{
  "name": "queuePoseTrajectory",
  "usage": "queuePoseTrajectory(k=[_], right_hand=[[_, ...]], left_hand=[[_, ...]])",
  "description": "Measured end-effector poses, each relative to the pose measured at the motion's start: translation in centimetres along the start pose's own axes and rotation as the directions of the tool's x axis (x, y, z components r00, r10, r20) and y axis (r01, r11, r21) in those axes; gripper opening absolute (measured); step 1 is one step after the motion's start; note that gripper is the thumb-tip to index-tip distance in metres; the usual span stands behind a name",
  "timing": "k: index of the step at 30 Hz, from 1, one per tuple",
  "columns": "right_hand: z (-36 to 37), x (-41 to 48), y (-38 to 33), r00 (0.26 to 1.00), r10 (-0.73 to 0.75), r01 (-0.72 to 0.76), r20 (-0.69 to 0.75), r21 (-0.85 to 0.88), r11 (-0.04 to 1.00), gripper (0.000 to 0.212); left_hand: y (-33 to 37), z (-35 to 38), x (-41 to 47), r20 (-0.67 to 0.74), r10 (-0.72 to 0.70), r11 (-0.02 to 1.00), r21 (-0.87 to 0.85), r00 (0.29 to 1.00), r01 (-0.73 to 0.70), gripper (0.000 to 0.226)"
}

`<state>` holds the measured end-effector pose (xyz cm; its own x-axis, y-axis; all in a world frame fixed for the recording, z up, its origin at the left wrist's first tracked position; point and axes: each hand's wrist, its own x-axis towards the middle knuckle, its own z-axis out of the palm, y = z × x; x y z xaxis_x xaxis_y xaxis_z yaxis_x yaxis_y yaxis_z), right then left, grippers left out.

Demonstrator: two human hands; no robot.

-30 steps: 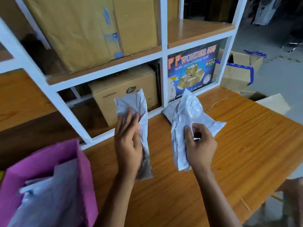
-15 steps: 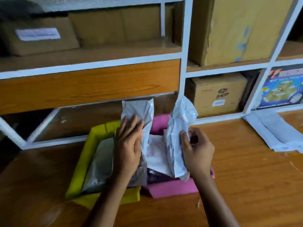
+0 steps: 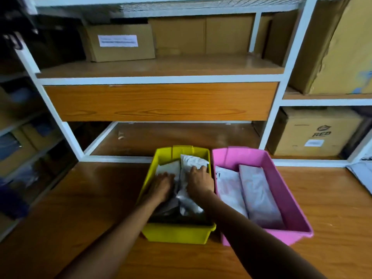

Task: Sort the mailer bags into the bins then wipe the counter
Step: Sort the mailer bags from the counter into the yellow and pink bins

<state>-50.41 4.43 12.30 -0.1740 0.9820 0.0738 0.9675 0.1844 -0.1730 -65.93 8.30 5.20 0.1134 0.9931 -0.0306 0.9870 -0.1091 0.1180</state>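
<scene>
Head view: left hand (image 3: 161,186) and right hand (image 3: 199,182) press mailer bags (image 3: 192,160) down inside yellow bin (image 3: 175,234) on tabletop (image 3: 80,202); each grip wide, fingers flat, holding nothing.

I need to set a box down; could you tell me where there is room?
Bare counter lies left of the yellow bin and right of the pink bin, up to the loose mailers. The shelf bay behind is nearly bare. Crowded: the yellow bin, left hand and right hand on its mailers.
</scene>
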Motion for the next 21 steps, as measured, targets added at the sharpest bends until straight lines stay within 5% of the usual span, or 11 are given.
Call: queuePoseTrajectory(k=[4,7,11,16,21], right_hand=[[0.4,1.4,0.1,0.997,-0.074,0.076,0.017,-0.167,0.983,0.036],[1.2,2.7,0.7,0.990,-0.101,0.109,0.096,-0.085,0.990,0.064],[4.4,2.6,1.5,0.970,-0.061,0.070,0.234,-0.030,0.997,0.074],[8.1,1.7,0.2,0.962,-0.009,0.005,0.272,0.019,1.000,0.083],[7.9,2.3,0.7,0.945,0.002,-0.019,0.326,0.049,0.999,0.086]], left_hand=[[-1.0,-0.1,0.8,0.222,-0.012,0.999,0.048,0.975,0.001,0.075],[-1.0,-2.6,0.7,0.309,0.073,0.996,0.033,0.948,-0.087,0.076],[-0.8,-3.0,0.6,0.494,0.064,0.967,0.185,0.867,-0.176,0.103],[-1.2,0.0,1.3,0.482,0.027,0.962,0.227,0.876,-0.154,0.076],[-1.8,0.8,1.0,0.413,0.086,0.959,0.211,0.907,-0.187,0.088]])
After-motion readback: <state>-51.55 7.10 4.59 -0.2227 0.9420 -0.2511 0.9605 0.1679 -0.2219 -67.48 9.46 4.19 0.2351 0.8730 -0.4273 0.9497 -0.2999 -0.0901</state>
